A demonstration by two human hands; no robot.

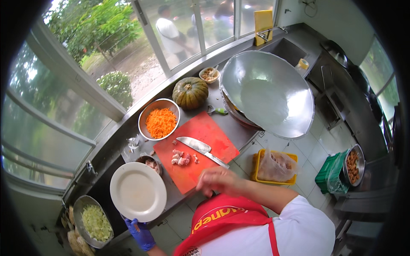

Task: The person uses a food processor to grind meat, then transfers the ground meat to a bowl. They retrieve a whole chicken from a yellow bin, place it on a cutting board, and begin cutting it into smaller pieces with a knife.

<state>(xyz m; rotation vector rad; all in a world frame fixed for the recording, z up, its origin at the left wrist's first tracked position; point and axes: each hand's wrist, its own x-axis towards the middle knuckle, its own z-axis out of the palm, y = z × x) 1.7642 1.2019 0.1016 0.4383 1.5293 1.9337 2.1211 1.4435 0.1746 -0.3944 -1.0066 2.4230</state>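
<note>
My left hand [139, 234], in a blue glove, grips the near rim of a round white plate [137, 192]. The plate partly covers a bowl of meat [152, 164]. Bare and slightly blurred, my right hand [218, 180] hangs over the near edge of a red cutting board [186, 141], fingers loosely bent and nothing visible in them. Beside it lies a knife [202, 150] with a broad blade, its handle toward the board's right corner. Small pieces of raw meat [182, 159] rest on the board left of the blade.
Behind the board stand a bowl of shredded carrot [161, 122], a green pumpkin [190, 93], a peeler [218, 110] and a small bowl [209, 74]. A large metal wok [269, 94] fills the right. Chopped cabbage [96, 222] sits lower left; a yellow basket [276, 166] holds bagged food.
</note>
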